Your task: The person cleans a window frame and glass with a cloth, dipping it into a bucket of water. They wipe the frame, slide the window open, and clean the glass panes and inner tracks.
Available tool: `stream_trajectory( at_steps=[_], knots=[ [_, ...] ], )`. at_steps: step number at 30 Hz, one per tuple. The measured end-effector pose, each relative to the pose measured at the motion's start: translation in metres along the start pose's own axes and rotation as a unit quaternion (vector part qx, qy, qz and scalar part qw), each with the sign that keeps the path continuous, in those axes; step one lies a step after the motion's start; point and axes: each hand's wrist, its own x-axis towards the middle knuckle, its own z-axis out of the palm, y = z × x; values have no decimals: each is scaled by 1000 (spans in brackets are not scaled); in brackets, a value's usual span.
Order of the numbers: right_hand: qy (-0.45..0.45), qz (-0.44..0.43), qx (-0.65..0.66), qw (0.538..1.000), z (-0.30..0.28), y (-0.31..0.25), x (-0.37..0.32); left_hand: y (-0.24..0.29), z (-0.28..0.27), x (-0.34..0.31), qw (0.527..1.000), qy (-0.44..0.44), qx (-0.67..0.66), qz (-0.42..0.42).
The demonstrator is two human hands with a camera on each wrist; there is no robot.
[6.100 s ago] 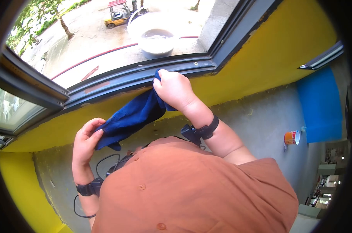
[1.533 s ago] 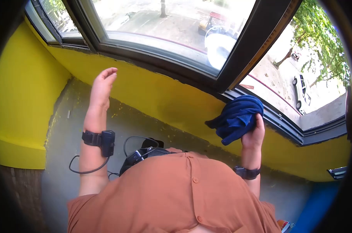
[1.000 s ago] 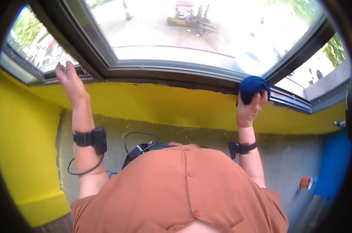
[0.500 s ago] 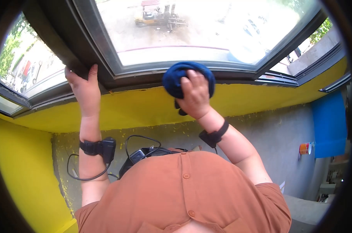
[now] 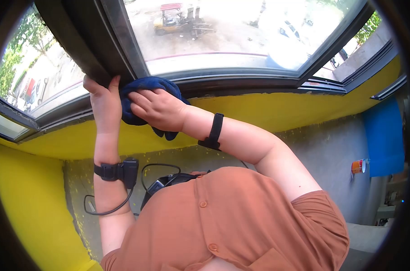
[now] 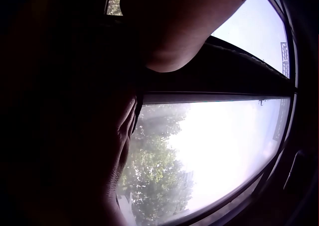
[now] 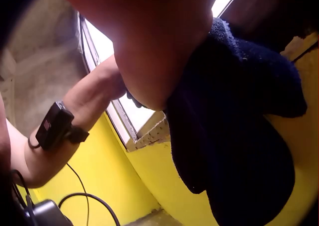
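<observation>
My right hand (image 5: 157, 108) holds a bunched dark blue cloth (image 5: 132, 113) against the lower rail of the dark window frame (image 5: 227, 86). Its fingers lie spread and bent over the cloth. Loose folds of the same cloth (image 7: 249, 156) hang below the hand in the right wrist view. Right beside it, my left hand (image 5: 104, 106) grips the upright edge of the sliding window frame, thumb on the near side and the other fingers partly hidden. The left wrist view is mostly dark, with the glass (image 6: 214, 151) bright behind the hand.
A yellow wall (image 5: 259, 108) runs under the window. Outside the glass are a white bucket (image 5: 286, 56) and a forklift (image 5: 171, 20). An orange paint bucket (image 5: 358, 166) stands on the grey floor at right, near a blue panel (image 5: 383, 140). Cables (image 5: 160, 166) hang at the waist.
My right hand has swept the cloth leftward along the lower rail, up to the left hand. The left hand, earlier free, has come to the window frame's upright. Before that, both hands held the cloth.
</observation>
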Motion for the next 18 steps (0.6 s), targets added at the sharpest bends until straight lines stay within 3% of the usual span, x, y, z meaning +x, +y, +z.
stream_trajectory(
  at_steps=[5,12,14,18],
  knots=[
    [-10,-10,-40,999,-4,-1,-4,-1,1,-2,1000,1,16,-10],
    [-47,81,-69,993,-43,11,-30,-5,0,-2,1000,-17,-9,-10],
    [-62,114,-75,989,-61,19,-49,-3,-1,-3,999,-23,19,-45],
    [-68,173,-132,974,-99,34,-97,-9,2,-3,1000,-9,8,-21]
  ],
)
